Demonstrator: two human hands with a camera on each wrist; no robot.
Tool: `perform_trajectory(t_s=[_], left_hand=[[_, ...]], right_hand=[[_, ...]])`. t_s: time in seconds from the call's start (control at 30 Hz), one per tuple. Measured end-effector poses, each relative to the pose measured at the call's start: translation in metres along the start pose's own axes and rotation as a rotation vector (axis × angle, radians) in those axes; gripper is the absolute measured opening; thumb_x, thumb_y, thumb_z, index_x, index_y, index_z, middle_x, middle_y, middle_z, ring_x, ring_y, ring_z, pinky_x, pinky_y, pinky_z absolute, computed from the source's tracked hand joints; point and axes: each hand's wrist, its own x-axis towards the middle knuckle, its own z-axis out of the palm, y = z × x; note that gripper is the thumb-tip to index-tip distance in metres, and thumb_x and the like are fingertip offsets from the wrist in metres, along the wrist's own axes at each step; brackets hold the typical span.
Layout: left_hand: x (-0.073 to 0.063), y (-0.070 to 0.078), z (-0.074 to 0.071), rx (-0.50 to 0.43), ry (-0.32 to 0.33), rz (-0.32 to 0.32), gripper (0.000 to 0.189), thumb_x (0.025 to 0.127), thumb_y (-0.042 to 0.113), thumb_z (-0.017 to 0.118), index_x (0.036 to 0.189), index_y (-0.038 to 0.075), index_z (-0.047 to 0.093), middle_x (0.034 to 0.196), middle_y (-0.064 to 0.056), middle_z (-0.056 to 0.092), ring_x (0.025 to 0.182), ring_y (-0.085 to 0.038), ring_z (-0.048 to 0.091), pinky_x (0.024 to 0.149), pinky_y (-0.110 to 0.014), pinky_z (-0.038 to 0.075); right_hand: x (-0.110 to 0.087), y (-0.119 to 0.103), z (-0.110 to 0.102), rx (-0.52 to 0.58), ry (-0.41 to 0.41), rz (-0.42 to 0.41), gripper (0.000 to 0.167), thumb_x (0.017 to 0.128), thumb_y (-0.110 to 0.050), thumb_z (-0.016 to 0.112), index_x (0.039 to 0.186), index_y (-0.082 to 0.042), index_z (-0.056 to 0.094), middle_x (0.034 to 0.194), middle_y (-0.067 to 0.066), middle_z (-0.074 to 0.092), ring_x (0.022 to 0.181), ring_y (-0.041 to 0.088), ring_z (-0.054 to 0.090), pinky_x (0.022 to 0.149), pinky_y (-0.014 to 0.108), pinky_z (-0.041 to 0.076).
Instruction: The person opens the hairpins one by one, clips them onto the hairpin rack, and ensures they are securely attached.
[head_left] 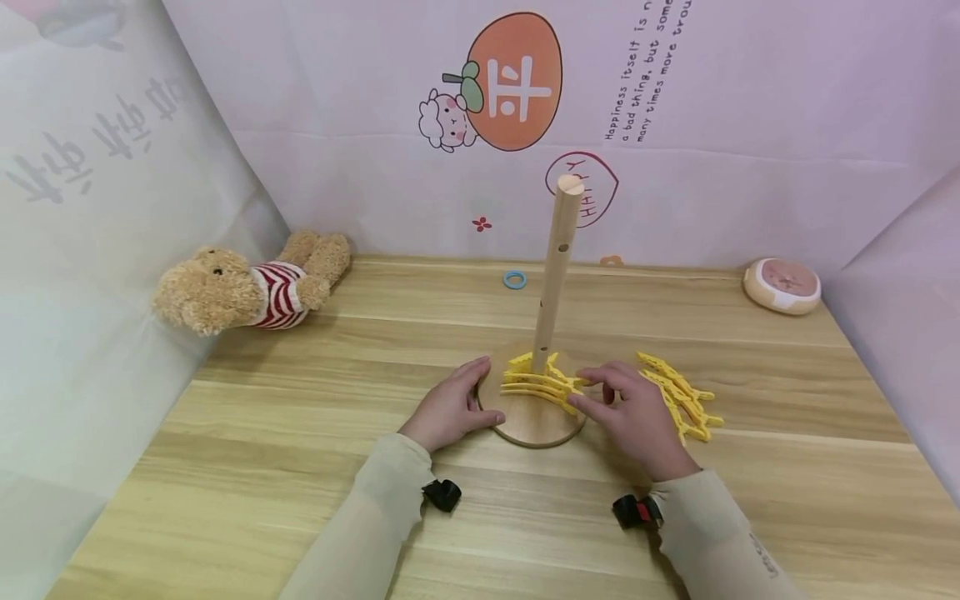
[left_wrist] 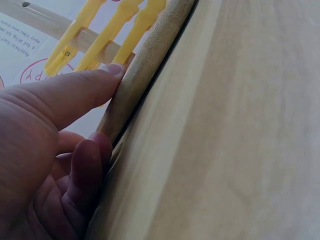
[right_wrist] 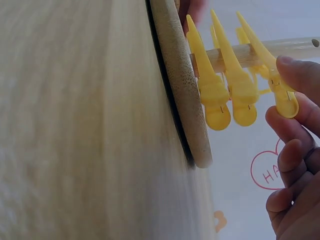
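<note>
A wooden stand has a round base (head_left: 536, 429) and an upright post (head_left: 557, 275) with holes along it. My left hand (head_left: 450, 406) grips the left rim of the base, its thumb on top and fingers at the edge. Yellow alligator hair clips (right_wrist: 212, 95) are stacked around the foot of the post. My right hand (head_left: 633, 412) pinches the handle end of the uppermost hair clip (right_wrist: 260, 47) between thumb and fingers. That clip lies tilted against the post, above the others. Several loose yellow hair clips (head_left: 678, 396) lie on the table just right of my right hand.
Behind the stand lies a small blue ring (head_left: 514, 279). A teddy bear (head_left: 277, 292) in a striped top lies at the back left. A rounded pink and white object (head_left: 783, 286) sits at the back right. Printed cloth walls (head_left: 360, 133) enclose the wooden table (head_left: 247, 467).
</note>
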Motion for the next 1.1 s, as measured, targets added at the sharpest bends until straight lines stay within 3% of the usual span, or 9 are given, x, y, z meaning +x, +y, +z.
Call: perform_trajectory(t_s=[0.1,0.33,0.47,0.77,1.1], left_hand=[[0.0008,-0.0005,0.0005,0.0,-0.002,-0.005,0.088,0.087,0.038,0.079,0.157,0.008,0.034,0.164,-0.002,0.029,0.078,-0.008,0.055,0.106,-0.039,0.04],[0.0006,-0.0004,0.0013,-0.008,-0.011,-0.023,0.087,0.088,0.038,0.078,0.157,0.011,0.033,0.164,0.001,0.029,0.073,-0.005,0.056,0.082,-0.03,0.048],[-0.0012,0.0008,0.0009,-0.016,-0.007,-0.025,0.087,0.088,0.038,0.078,0.157,0.01,0.034,0.163,0.0,0.029,0.074,-0.006,0.055,0.077,-0.028,0.047],[-0.0013,0.0013,0.0013,-0.007,-0.005,-0.011,0.087,0.088,0.037,0.079,0.157,0.008,0.034,0.163,-0.002,0.03,0.074,-0.006,0.055,0.076,-0.027,0.048],[-0.0008,0.0009,0.0016,0.012,-0.006,0.009,0.086,0.089,0.038,0.078,0.156,0.006,0.035,0.163,-0.003,0.03,0.074,-0.005,0.054,0.077,-0.028,0.047]], right_hand=[[-0.0004,-0.0027,0.0,0.003,-0.007,0.021,0.034,0.088,-0.034,0.079,0.114,-0.014,0.075,0.085,-0.003,0.058,0.075,0.016,0.048,0.058,0.027,0.04],[-0.0015,-0.0023,-0.0001,0.027,-0.008,0.037,0.035,0.088,-0.032,0.079,0.116,-0.012,0.074,0.086,-0.003,0.059,0.073,0.016,0.048,0.057,0.026,0.04],[-0.001,0.0011,0.0015,0.039,0.003,0.026,0.035,0.088,-0.03,0.079,0.117,-0.011,0.074,0.089,-0.002,0.061,0.072,0.016,0.049,0.055,0.026,0.04],[-0.0011,0.002,0.0034,0.054,0.012,0.024,0.033,0.089,-0.029,0.079,0.116,-0.011,0.074,0.09,-0.002,0.062,0.074,0.015,0.05,0.055,0.026,0.041],[-0.0008,-0.001,0.0067,0.006,0.04,-0.044,0.031,0.088,-0.025,0.08,0.114,-0.01,0.074,0.085,-0.006,0.06,0.072,0.013,0.05,0.056,0.026,0.04]])
